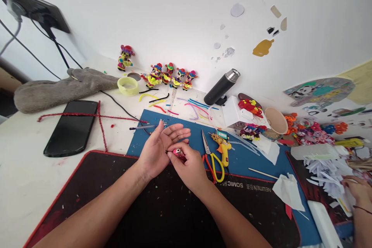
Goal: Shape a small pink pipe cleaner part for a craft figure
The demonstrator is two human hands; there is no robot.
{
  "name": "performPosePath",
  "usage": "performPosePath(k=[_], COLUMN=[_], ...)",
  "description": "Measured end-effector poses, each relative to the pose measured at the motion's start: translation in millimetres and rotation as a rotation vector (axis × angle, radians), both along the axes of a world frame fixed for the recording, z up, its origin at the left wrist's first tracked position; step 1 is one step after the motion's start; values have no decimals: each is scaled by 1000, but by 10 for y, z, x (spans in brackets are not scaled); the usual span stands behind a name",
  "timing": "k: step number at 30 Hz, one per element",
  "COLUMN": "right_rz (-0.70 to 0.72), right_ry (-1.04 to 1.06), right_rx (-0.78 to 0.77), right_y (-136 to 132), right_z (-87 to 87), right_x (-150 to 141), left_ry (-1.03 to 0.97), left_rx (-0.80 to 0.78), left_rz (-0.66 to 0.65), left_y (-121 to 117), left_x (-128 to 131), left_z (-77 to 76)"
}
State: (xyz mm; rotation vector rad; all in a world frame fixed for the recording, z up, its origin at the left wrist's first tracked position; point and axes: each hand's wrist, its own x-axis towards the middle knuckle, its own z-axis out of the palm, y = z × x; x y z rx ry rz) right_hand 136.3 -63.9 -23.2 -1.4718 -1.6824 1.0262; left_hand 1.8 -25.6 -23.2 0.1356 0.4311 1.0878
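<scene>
My left hand [158,151] is palm up, its fingers stretched out and apart, with nothing gripped in it. Close against its palm, my right hand [190,166] is closed around a small red thing with a silvery top, which looks like a lighter [178,151]. A tiny dark bit shows by my right thumb tip; what it is I cannot make out. Both hands are above the near edge of the blue mat [186,124]. Just right of them lie scissors [213,161] with red and yellow handles and a yellow glue gun [223,149].
Several fuzzy-wire figures [155,74] stand by the wall, loose pipe cleaners [200,108] before them. A black phone [72,128] with red pipe cleaners across it, yellow tape [128,86] and a black flask [222,87] lie around. At far right, another person's hand [359,188] touches paper strips.
</scene>
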Motion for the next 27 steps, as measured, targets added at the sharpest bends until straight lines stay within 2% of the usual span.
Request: performPosePath(k=[11,18,27], right_rz=[-17,-4,-19], right_ry=[4,2,-7], right_rx=[7,-26,-41], right_y=[-24,-50,-48], right_z=[-46,-15,-13], right_x=[7,-1,-29], left_ry=[-12,-5,62], left_rx=[-9,-29,32], left_rz=[-14,10,1], left_y=[0,12,-13], left_x=[11,4,30], left_z=[-3,6,-28])
